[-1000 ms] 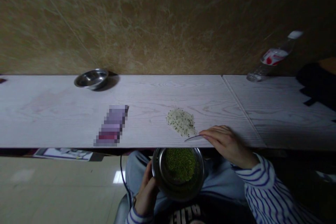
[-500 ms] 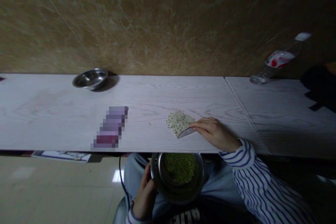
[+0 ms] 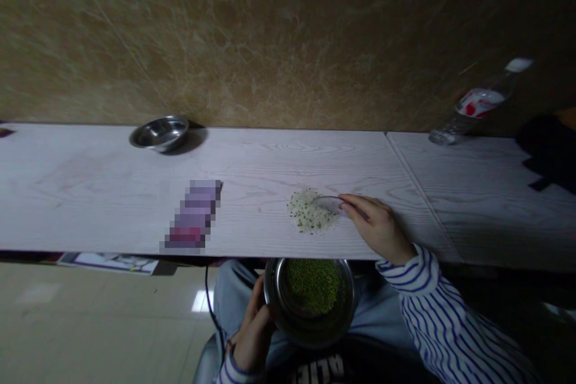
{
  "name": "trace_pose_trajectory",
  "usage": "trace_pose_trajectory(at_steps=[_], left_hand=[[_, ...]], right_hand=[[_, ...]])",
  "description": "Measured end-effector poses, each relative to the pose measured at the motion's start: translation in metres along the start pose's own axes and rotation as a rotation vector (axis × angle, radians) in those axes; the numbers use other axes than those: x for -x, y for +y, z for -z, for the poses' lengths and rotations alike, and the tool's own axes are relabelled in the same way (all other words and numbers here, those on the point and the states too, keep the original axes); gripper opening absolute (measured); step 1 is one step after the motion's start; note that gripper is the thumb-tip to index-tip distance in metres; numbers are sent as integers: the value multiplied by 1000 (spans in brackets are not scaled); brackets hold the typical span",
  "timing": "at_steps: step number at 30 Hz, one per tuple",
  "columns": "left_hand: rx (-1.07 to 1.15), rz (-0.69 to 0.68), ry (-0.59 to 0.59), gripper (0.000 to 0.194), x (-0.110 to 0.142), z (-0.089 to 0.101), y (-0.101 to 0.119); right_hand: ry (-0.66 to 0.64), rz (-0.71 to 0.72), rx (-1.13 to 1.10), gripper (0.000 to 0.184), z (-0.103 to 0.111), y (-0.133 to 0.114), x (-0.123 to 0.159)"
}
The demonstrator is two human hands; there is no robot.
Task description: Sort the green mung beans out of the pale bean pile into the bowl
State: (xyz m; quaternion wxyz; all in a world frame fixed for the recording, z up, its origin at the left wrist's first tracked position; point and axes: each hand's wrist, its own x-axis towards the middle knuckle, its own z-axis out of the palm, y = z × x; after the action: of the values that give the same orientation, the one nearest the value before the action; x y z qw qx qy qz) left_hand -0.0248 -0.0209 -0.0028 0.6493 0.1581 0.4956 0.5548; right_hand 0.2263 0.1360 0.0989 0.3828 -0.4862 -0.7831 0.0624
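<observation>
My right hand [image 3: 378, 225] is closed on a thin, clear, curved scraper-like piece [image 3: 327, 203], pinched between thumb and fingers. Its edge lies over a pile [image 3: 306, 216] of white rice-like grains mixed with green beans on the tabletop. Below the table's front edge, my left hand [image 3: 256, 327] grips the left rim of a steel bowl [image 3: 346, 312]. Small green beans [image 3: 312, 285], which look like mung beans, cover part of the bowl's bottom. The bowl rests over my lap.
A smaller steel bowl [image 3: 159, 135] stands at the back left, tilted in view. A blurred-out phone-like rectangle [image 3: 193, 213] lies left of the pile. At the back right are a clear plastic bottle [image 3: 477, 103] and a dark item [image 3: 549, 144]. A wall [image 3: 270, 42] closes off the back.
My right hand has moved the clear piece from the pile's near edge up onto its right side, spreading the grains slightly. My left hand still holds the bowl.
</observation>
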Motion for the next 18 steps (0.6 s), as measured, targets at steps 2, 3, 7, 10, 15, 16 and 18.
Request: trace_pose_trajectory(at_steps=[2,3,7,10,15,16,18], left_hand=[[48,9,-29,59,1,-3,4],[66,18,-24,58,1,-4,6],[88,-6,-24,54,2,-5,6],[99,-7,-9,55,4,-3,5],[85,23,25,60,5,-4,7],[85,16,25,60,6,-4,8],[77,28,30,60,6,-5,9]], right_hand=[[22,-24,17,24,-3,0,1],[23,-33,25,25,-4,-1,1],[-3,-49,62,28,-9,-4,-4],[-11,-36,93,29,-10,-8,-9],[-38,-1,114,27,-10,-11,-10],[-33,-1,121,27,-11,-10,-10],[-26,-4,144,27,-13,-10,-11]])
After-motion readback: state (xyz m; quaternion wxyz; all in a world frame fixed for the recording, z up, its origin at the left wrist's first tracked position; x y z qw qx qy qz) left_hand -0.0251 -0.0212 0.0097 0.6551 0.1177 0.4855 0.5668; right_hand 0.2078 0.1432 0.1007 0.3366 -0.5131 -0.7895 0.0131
